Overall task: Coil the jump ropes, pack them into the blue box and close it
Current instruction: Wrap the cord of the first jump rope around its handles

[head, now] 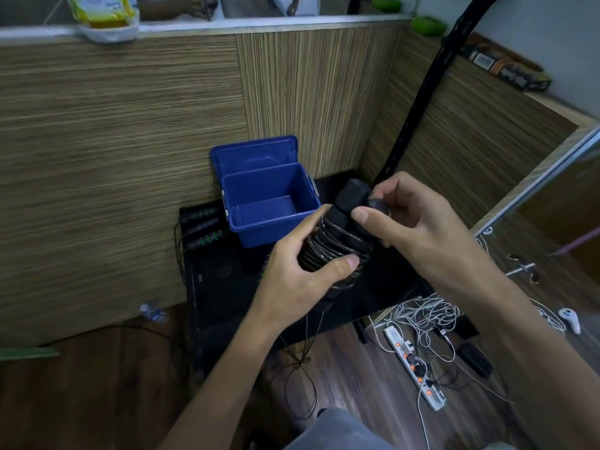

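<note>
Hands [341, 248] grip rope bundle [334, 248] — near blue box [269, 206].

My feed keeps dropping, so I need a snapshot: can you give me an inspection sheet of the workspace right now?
Surface: black table, dark, holding the box and spare ropes.
Job's things: blue box open and empty, lid up; jump rope bundle in hand, cord wound round its handles, tail hanging loose; more jump ropes lying left of the box.
Clutter: water bottle on the floor.
Grippers: left hand grips the coil; right hand pinches a handle end.
Cables: power strip with tangled white cables on the floor.
Surroundings: wood-grain partition.
</note>
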